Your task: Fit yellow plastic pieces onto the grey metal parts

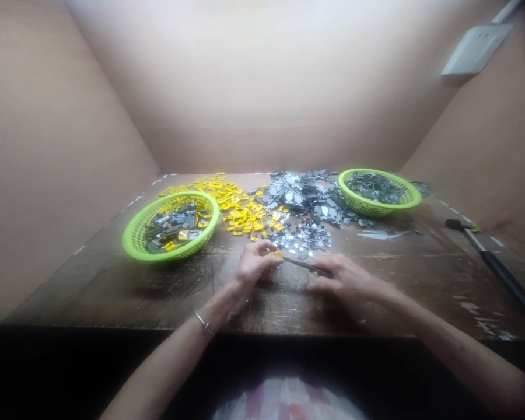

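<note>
My left hand (256, 265) pinches a small yellow plastic piece (273, 254) above the dark wooden table (262, 309). My right hand (345, 279) grips a slim dark metal tool (306, 265), possibly a pick, whose tip reaches the yellow piece. Its exact shape is blurred. Just beyond my hands lies a heap of small silver metal pieces (301, 239), and a spread of yellow plastic frames (245, 210) sits further left. A larger silver heap (297, 195) lies behind them.
A green plastic basket (133, 233) of yellow and grey parts stands at left, and another (367, 204) of silver pieces stands at back right. A black-handled tool (503, 283) lies at right. Cardboard walls (70, 146) surround the table.
</note>
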`<state>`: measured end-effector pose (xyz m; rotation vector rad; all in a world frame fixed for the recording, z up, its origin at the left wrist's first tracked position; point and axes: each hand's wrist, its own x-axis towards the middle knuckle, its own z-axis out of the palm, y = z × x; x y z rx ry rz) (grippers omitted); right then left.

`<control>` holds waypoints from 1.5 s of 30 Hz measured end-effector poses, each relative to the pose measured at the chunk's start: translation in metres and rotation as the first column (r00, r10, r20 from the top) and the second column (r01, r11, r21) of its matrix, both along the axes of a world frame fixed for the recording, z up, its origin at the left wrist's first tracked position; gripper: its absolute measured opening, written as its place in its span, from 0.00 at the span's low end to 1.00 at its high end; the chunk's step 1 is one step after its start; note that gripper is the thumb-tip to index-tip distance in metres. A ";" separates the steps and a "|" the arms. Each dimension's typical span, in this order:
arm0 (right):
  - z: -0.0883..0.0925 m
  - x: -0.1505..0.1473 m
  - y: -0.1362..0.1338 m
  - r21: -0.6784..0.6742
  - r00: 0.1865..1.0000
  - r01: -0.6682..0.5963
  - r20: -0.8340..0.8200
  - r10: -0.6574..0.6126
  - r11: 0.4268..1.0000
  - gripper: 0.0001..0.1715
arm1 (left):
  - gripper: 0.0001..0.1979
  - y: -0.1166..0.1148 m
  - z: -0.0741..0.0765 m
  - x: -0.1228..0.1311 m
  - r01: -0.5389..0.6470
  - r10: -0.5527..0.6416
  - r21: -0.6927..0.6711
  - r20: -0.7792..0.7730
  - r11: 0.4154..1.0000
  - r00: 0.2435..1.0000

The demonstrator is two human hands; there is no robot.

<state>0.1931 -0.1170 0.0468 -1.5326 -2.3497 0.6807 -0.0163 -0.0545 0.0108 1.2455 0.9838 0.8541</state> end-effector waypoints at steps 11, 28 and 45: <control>-0.042 0.077 0.025 0.401 0.535 0.548 0.506 -0.676 0.734 0.26 | 0.14 0.031 0.010 0.007 -0.061 0.062 -0.015 0.120 0.998 0.991; 0.006 -0.026 0.050 0.496 0.979 0.143 -0.198 -0.049 0.857 0.15 | 0.12 0.038 0.032 0.028 0.184 -0.141 -0.064 0.417 0.981 0.898; -0.036 -0.054 0.060 0.268 0.938 -0.302 0.257 0.234 0.915 0.10 | 0.10 0.055 0.009 0.007 -0.025 0.101 -0.137 0.584 0.990 0.806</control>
